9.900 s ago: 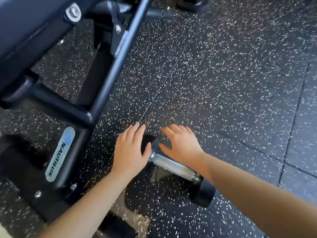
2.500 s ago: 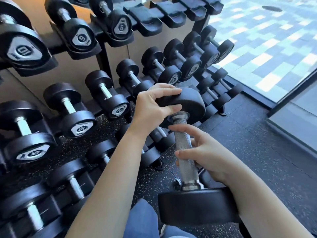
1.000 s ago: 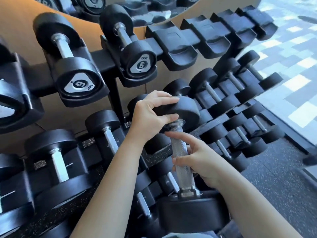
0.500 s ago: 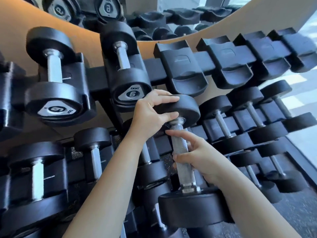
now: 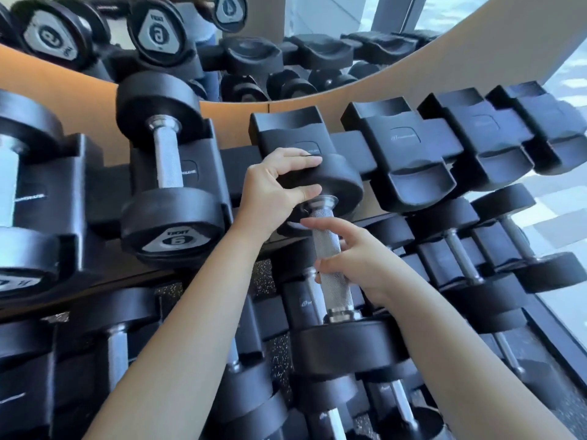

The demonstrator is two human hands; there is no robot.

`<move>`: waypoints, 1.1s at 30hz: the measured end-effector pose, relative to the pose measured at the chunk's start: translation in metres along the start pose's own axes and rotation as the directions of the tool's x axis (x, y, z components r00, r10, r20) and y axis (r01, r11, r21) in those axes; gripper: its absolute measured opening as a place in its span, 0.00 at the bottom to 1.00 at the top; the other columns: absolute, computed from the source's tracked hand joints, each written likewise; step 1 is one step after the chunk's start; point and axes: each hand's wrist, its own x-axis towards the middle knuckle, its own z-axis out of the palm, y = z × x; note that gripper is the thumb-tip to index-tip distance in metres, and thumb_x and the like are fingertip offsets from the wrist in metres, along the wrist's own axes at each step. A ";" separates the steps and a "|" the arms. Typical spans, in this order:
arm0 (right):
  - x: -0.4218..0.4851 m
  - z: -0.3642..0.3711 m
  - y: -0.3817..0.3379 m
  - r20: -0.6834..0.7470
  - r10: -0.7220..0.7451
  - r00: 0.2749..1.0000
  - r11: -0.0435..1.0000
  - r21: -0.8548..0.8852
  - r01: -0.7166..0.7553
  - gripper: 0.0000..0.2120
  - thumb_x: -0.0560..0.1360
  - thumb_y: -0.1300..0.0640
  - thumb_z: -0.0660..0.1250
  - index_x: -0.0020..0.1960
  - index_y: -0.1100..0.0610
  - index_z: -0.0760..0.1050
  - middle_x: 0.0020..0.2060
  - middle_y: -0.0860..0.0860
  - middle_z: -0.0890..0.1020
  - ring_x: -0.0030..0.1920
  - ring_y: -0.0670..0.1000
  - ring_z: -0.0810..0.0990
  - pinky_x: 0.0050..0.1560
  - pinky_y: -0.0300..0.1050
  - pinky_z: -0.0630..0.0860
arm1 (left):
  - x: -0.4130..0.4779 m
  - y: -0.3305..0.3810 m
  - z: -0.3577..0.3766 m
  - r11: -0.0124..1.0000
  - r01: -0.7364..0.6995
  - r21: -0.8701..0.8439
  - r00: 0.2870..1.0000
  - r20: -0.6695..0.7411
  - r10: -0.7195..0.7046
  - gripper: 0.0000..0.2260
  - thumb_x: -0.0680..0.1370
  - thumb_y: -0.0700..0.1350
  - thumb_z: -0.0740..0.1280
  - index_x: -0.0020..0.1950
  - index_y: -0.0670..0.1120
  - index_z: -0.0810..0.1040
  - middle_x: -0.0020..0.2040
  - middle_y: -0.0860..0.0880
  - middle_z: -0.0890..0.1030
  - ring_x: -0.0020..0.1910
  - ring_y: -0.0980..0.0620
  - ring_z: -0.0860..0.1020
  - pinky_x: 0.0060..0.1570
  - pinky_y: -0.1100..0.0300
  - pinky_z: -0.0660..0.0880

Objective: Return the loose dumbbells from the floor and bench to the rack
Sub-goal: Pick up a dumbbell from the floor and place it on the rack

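I hold a black dumbbell [image 5: 332,281] with a knurled steel handle in front of the rack [image 5: 235,166], its far head up against the top row. My left hand [image 5: 273,192] grips that far head from the left side. My right hand [image 5: 352,262] curls round the handle, index finger stretched out. The near head hangs low in front of the lower rows. Right behind the far head sits an empty black saddle [image 5: 292,134] on the top row.
A dumbbell marked 6 [image 5: 168,185] rests in the saddle to the left. Three more empty saddles [image 5: 409,154] run to the right. The lower rows are full of dumbbells [image 5: 470,258]. A mirror [image 5: 286,42] above reflects the rack.
Both hands have lifted the dumbbell from the middle row up to the top row's empty saddle. Earlier it was picked from the floor beside the bench.
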 end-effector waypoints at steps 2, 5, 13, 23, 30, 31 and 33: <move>0.015 -0.006 -0.011 0.003 0.015 1.000 1.000 -0.006 -0.015 0.29 0.70 0.76 0.62 0.59 0.45 0.75 0.56 0.54 0.73 0.31 0.51 0.77 0.28 0.36 0.74 | 0.016 -0.006 0.001 1.000 0.010 -0.026 1.000 -0.017 -0.011 0.19 0.65 0.34 0.74 0.48 0.55 0.80 0.51 0.57 0.78 0.52 0.64 0.75 0.57 0.66 0.70; 0.033 -0.014 -0.024 0.005 0.023 1.000 1.000 -0.022 -0.022 0.30 0.69 0.76 0.61 0.60 0.46 0.74 0.55 0.53 0.72 0.31 0.51 0.77 0.28 0.37 0.75 | 0.037 -0.008 0.005 0.998 0.000 -0.068 0.999 -0.041 -0.003 0.19 0.65 0.33 0.74 0.47 0.54 0.80 0.51 0.57 0.78 0.51 0.65 0.75 0.55 0.67 0.71; 0.069 -0.023 -0.046 -0.013 -0.003 1.000 0.999 -0.034 0.002 0.28 0.70 0.76 0.62 0.56 0.45 0.76 0.60 0.52 0.70 0.32 0.53 0.77 0.36 0.43 0.81 | 0.080 -0.016 0.001 0.997 -0.057 -0.058 0.996 -0.070 0.052 0.19 0.65 0.33 0.73 0.46 0.55 0.79 0.50 0.56 0.78 0.51 0.64 0.75 0.54 0.67 0.71; 0.125 -0.030 -0.066 0.008 -0.029 1.000 0.999 -0.025 0.029 0.27 0.70 0.76 0.62 0.53 0.45 0.77 0.59 0.55 0.71 0.37 0.55 0.78 0.45 0.51 0.82 | 0.124 -0.030 -0.007 0.997 -0.046 -0.067 0.990 -0.138 0.036 0.17 0.64 0.34 0.73 0.49 0.51 0.80 0.53 0.52 0.78 0.56 0.57 0.75 0.63 0.57 0.69; 0.148 -0.041 -0.074 -0.025 -0.059 0.998 0.998 -0.040 0.058 0.28 0.70 0.77 0.61 0.51 0.44 0.77 0.59 0.54 0.73 0.38 0.54 0.78 0.45 0.50 0.82 | 0.149 -0.035 0.000 0.995 -0.068 -0.071 0.984 -0.169 0.055 0.18 0.65 0.33 0.73 0.48 0.52 0.79 0.51 0.57 0.77 0.51 0.69 0.74 0.57 0.70 0.67; 0.150 -0.043 -0.075 -0.030 -0.065 0.997 0.997 -0.039 0.064 0.28 0.70 0.77 0.61 0.51 0.44 0.77 0.60 0.55 0.72 0.39 0.53 0.77 0.45 0.49 0.82 | 0.152 -0.035 0.002 0.995 -0.072 -0.069 0.983 -0.171 0.059 0.18 0.65 0.34 0.73 0.49 0.52 0.79 0.52 0.57 0.77 0.51 0.68 0.74 0.58 0.69 0.67; 0.153 -0.047 -0.077 -0.023 -0.076 0.997 0.997 -0.008 0.076 0.27 0.70 0.77 0.61 0.51 0.45 0.77 0.62 0.55 0.70 0.41 0.53 0.76 0.43 0.47 0.82 | 0.157 -0.035 0.007 0.994 -0.093 -0.050 0.981 -0.174 0.083 0.18 0.65 0.34 0.73 0.49 0.52 0.80 0.52 0.57 0.77 0.53 0.65 0.74 0.61 0.65 0.68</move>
